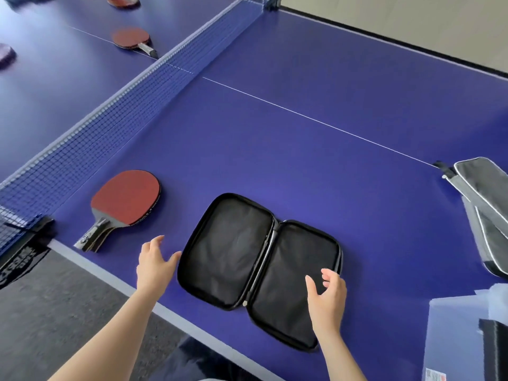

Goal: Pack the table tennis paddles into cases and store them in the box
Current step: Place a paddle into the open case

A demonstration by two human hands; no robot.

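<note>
Across the whole view stretches the big matte blue table-tennis table [330, 119], with a thin white centre line running down it. The blue mesh net with its pale top band [137, 86] cuts across at the left.

At the near edge lies one black rectangular zip-round fabric case [233, 248], flat and spread wide like a book, both soft halves bare. Far right are the grey fabric covers with white piping [483, 204], at least two overlapping and cut off by the frame.

Left of the black case, by the net post, lies a red-rubbered paddle with a dark handle [126, 196]. The handle looks doubled, so there may be two stacked.

Beyond the net are three more: a red paddle on the centre line [131, 39], a red paddle at the top edge [122, 0] and a blurred paddle far left [5, 55].

The left hand [155, 261] has its fingers spread and holds nothing, just beside the case's left rim. The right hand [327, 295] hovers over the right half, fingers loosely curled, gripping nothing.
</note>
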